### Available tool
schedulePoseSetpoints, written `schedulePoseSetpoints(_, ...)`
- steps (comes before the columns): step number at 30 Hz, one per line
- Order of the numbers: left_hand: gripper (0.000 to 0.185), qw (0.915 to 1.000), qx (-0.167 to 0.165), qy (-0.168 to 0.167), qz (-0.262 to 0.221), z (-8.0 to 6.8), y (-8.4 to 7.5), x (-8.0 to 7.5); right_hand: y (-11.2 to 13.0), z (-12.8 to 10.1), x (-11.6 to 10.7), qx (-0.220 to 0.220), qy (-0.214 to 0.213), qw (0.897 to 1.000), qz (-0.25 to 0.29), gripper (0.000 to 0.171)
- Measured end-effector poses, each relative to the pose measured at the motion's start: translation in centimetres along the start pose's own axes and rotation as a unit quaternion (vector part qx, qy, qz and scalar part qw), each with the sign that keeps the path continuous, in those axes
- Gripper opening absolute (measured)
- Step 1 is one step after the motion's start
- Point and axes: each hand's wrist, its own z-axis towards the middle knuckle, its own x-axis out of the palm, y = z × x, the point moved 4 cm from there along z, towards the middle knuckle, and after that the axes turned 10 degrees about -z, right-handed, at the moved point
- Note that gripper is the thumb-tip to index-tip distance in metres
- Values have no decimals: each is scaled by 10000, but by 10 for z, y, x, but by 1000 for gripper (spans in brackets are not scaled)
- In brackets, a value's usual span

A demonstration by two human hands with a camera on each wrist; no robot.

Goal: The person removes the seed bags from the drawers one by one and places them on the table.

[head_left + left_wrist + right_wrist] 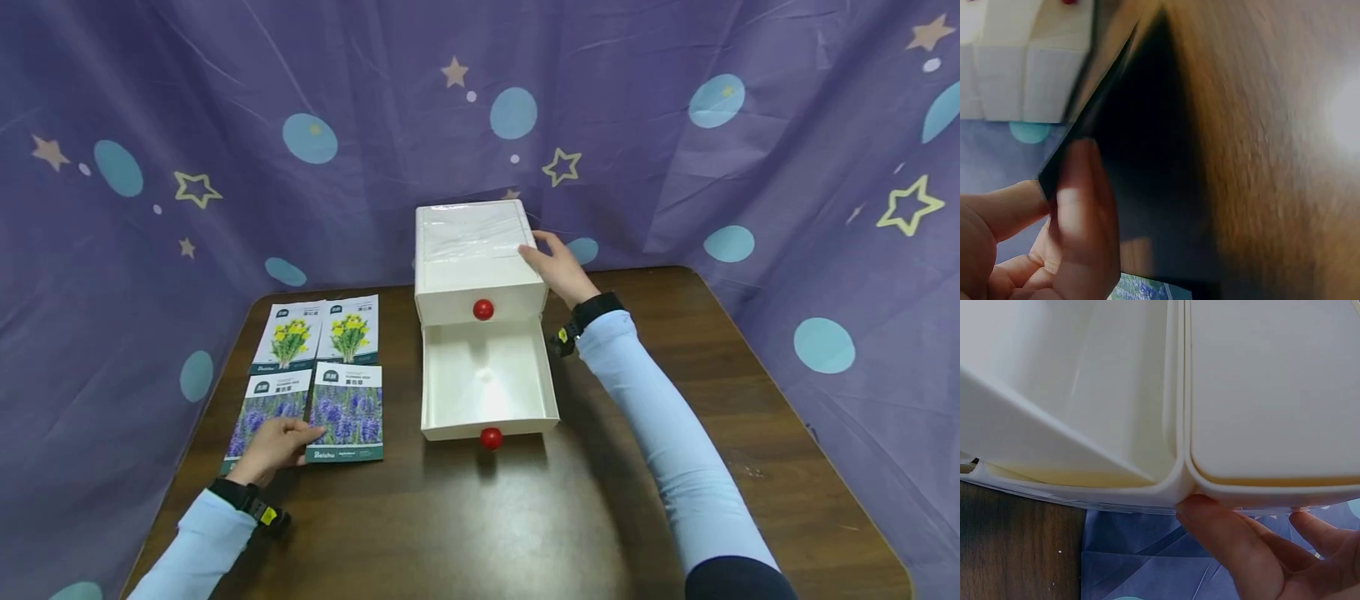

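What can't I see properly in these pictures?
Inside the upper drawer: head view, hidden by its closed front.
Part of the left purple-flower packet: head view, left hand covers it.
Printed front of the held packet: left wrist view, turned away.
The held packet's tiniest print: head view, too small.

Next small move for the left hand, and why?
Probably carry the purple-flower packet nearest the drawer rightward over that open lower drawer: the left hand pinches its edge, the drawer looks bare inside, and the right hand rests against the white cabinet.
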Motion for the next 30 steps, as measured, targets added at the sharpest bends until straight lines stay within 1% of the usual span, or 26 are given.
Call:
schedulePoseSetpoints(3,37,9989,154,-18,439,5,-1,0,1,1,0,-59,-27,10000,-54,66)
schedulePoseSetpoints(5,41,9961,347,-73,804,6,-4,0,1,2,0,-118,-54,9999,-65,65)
schedulePoseSetpoints(8,43,9892,554,-215,1343,6,-7,0,1,2,1,-148,-70,9999,-44,65)
schedulePoseSetpoints(10,43,9828,660,-307,1696,7,-9,0,0,2,0,-140,-70,9999,-32,65)
schedulePoseSetpoints(14,43,9760,643,-362,2049,9,-9,0,-1,2,0,-78,-53,9999,-39,65)
schedulePoseSetpoints(18,41,9710,659,-358,2271,10,-9,2,0,1,0,-74,-65,10000,-17,65)
schedulePoseSetpoints(19,40,9698,665,-356,2319,10,-9,2,4,-3,-1,-79,-41,10000,-8,64)
schedulePoseSetpoints(21,38,9673,653,-344,2428,10,-9,2,5,-4,-1,-111,-39,9999,-5,65)
schedulePoseSetpoints(25,36,9628,523,-346,2628,10,-10,2,4,-2,-1,-41,-39,10000,13,64)
schedulePoseSetpoints(26,35,9618,474,-352,2673,11,-9,2,0,1,-1,-41,-54,10000,13,65)
schedulePoseSetpoints(30,36,9579,343,-377,2827,11,-9,3,0,1,-1,-37,-73,10000,-22,64)
